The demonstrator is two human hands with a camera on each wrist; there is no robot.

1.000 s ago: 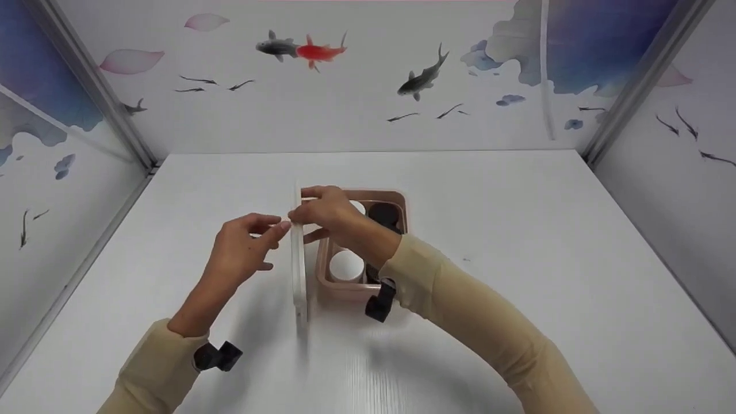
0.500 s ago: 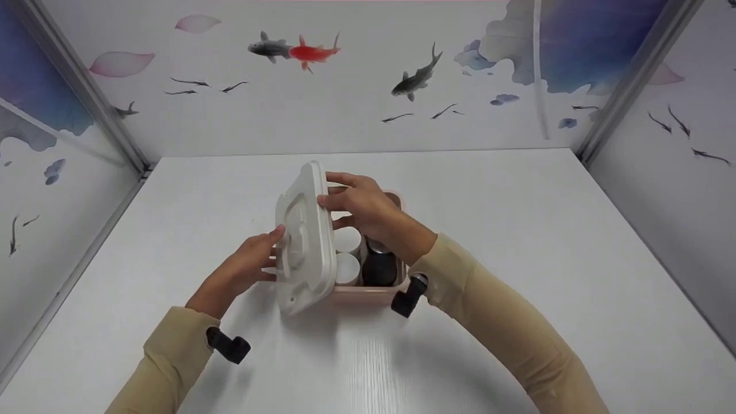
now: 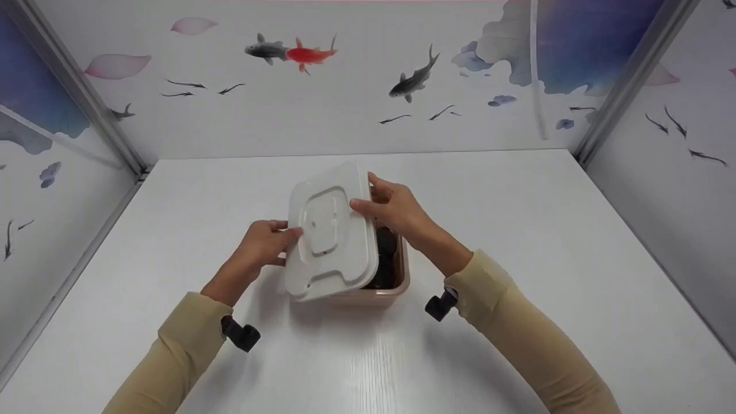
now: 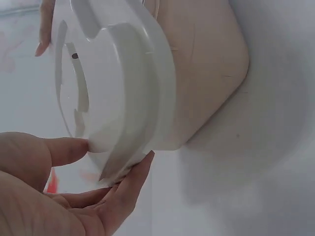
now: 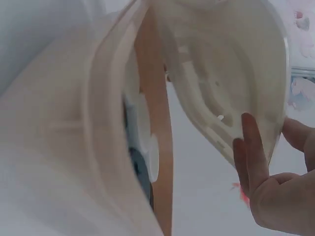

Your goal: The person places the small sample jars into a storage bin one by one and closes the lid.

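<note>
Left hand (image 3: 261, 244) pinches the lid (image 3: 330, 233) at its left edge, thumb on top, fingers under. Right hand (image 3: 397, 210) grips the lid's far right edge, fingers curled round it. Lid sits tilted over the pink box (image 3: 397, 284), left side low, right side raised, box's right part uncovered. Vs half a sec ago: lid was nearly upright at the box's left, now lowered almost flat. Dark jar (image 3: 386, 270) shows inside box, under lid's right edge. Box stands mid table (image 3: 517, 230).
</note>
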